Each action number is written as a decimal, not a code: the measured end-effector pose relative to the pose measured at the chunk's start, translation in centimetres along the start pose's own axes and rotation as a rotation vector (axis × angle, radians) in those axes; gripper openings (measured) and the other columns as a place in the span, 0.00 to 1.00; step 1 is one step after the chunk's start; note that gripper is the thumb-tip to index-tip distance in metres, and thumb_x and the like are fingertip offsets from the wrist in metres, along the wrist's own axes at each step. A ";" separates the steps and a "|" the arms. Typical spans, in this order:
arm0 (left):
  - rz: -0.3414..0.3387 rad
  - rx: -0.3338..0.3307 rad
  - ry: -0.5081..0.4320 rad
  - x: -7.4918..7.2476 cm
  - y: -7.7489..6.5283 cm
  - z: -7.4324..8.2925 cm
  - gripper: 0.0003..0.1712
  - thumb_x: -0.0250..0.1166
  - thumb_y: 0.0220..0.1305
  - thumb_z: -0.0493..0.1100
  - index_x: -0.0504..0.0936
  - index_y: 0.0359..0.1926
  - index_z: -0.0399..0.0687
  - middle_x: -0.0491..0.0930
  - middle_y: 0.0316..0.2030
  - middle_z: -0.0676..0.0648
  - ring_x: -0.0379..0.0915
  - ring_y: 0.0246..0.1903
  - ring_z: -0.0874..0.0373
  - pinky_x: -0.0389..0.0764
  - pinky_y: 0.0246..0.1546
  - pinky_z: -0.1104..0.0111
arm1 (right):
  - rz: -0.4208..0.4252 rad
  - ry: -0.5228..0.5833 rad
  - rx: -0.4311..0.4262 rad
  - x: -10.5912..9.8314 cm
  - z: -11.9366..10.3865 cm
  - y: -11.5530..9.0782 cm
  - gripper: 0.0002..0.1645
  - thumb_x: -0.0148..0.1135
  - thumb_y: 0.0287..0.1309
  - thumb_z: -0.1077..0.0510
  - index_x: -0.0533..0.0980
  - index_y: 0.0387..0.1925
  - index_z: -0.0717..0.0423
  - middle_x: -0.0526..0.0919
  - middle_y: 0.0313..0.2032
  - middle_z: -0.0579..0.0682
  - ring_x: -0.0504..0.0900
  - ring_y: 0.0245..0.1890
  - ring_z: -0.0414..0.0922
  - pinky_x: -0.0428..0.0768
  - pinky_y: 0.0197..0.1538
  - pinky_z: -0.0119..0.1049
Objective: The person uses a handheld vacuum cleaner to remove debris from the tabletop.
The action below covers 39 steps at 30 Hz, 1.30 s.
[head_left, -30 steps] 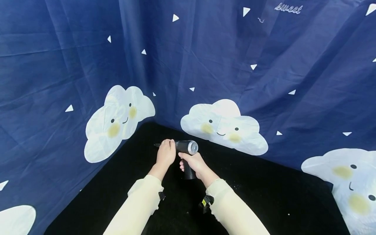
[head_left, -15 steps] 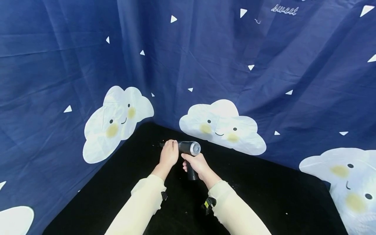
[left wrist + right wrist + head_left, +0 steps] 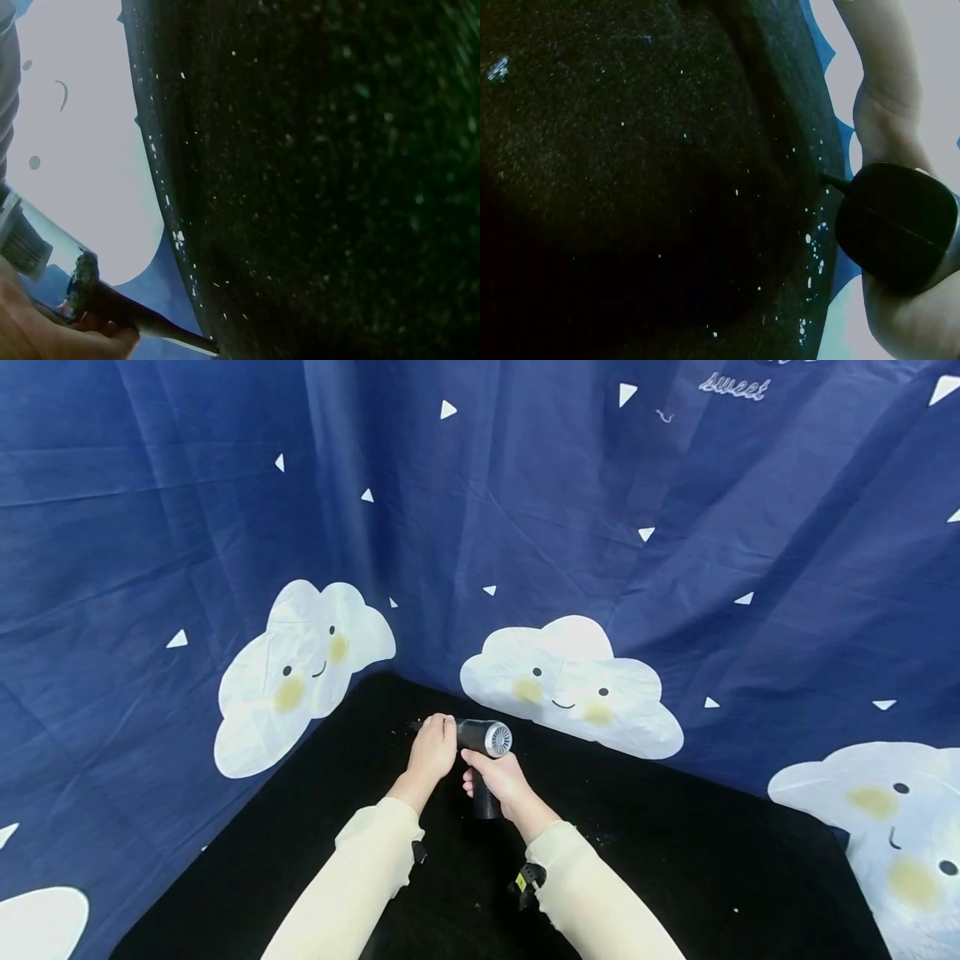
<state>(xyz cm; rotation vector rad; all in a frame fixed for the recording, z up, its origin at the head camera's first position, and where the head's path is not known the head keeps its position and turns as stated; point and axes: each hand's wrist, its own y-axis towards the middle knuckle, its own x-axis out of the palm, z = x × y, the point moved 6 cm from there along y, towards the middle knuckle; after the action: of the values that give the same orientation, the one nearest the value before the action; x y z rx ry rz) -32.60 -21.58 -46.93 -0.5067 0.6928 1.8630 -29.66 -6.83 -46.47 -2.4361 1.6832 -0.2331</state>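
A black handheld vacuum cleaner (image 3: 472, 737) with a silver vented end lies across both hands in the head view. My left hand (image 3: 433, 750) grips its front part from above, hiding much of the nozzle. My right hand (image 3: 501, 781) curls round the handle (image 3: 484, 803), which points down. In the left wrist view, fingers (image 3: 97, 341) hold the dark, narrow nozzle (image 3: 150, 321), whose tip meets the black surface. The right wrist view shows the handle's bottom (image 3: 900, 225) with the right hand (image 3: 915, 319) beside it. White specks (image 3: 810, 262) lie scattered near the nozzle.
A black fabric surface (image 3: 675, 852) spreads under the arms into a corner. Blue curtains (image 3: 525, 485) with smiling white clouds (image 3: 573, 689) close it in on the left and back. A pale patch of bits (image 3: 499, 69) shows in the right wrist view.
Both hands and the vacuum cleaner have shifted slightly right, pulling the nozzle back. White specks now show where its tip was. The grip stays the same.
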 end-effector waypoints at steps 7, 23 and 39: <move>0.006 -0.010 0.008 -0.3 0.1 -0.4 0.30 0.38 0.78 0.52 0.76 0.56 0.34 0.76 0.54 0.35 0.72 0.57 0.40 0.70 0.61 0.50 | -0.023 0.025 0.011 0.5 0.2 0.2 0.20 0.65 0.63 0.52 0.75 0.41 0.67 0.79 0.21 0.50 0.80 0.19 0.41 0.83 0.29 0.34; 0.037 -0.064 0.039 -1.2 -1.2 -0.5 0.31 0.38 0.78 0.54 0.75 0.57 0.32 0.76 0.54 0.34 0.72 0.56 0.37 0.70 0.61 0.49 | -0.079 0.035 0.043 0.9 0.6 -0.1 0.24 0.64 0.63 0.51 0.74 0.46 0.71 0.79 0.22 0.50 0.80 0.20 0.41 0.82 0.28 0.33; 0.037 -0.061 0.024 -2.4 -0.9 -1.3 0.33 0.36 0.79 0.55 0.75 0.57 0.32 0.75 0.54 0.34 0.71 0.57 0.37 0.69 0.61 0.48 | -0.075 0.048 0.038 2.3 0.6 0.6 0.21 0.66 0.62 0.51 0.75 0.41 0.68 0.79 0.21 0.50 0.81 0.20 0.41 0.82 0.29 0.33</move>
<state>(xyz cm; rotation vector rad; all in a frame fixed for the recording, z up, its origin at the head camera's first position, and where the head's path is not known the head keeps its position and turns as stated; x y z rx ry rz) -30.82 -23.76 -46.59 -0.5602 0.6669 1.9206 -29.27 -9.19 -47.11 -2.4872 1.5920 -0.3327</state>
